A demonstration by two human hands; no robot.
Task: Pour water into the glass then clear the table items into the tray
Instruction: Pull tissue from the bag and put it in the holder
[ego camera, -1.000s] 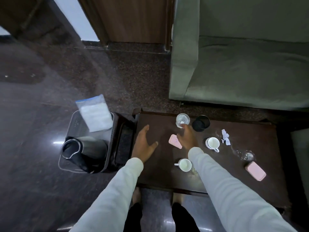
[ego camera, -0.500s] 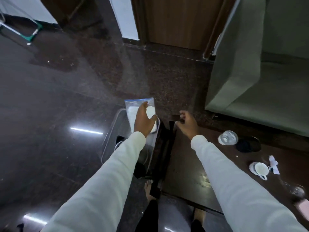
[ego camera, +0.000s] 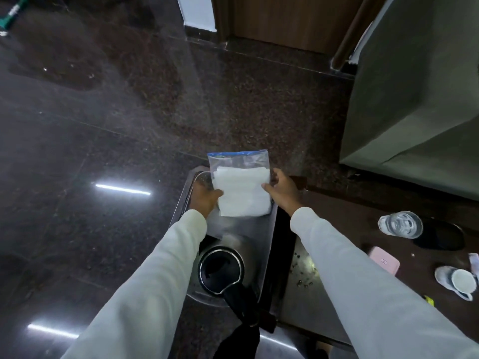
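The tray [ego camera: 267, 244], a metal one left of the dark table [ego camera: 363, 234], holds a kettle [ego camera: 221, 270] at its near end, handle pointing near, and at its far end a zip bag [ego camera: 239, 185] of white sheets, seal edge far, pinched by the left hand [ego camera: 204, 199] and right hand [ego camera: 281, 191], while a glass [ego camera: 400, 224] of water stands on the table.

Table [ego camera: 337, 294]: glass [ego camera: 400, 224], cup [ego camera: 460, 281], pink case [ego camera: 384, 260].

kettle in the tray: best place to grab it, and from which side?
Judging by its pose, take the kettle by its black handle, coming from the near side, where the handle sticks out over the tray rim toward the person. The body is wide, round and lidded, so a hand gets poor purchase there. Both hands now hold the bag.
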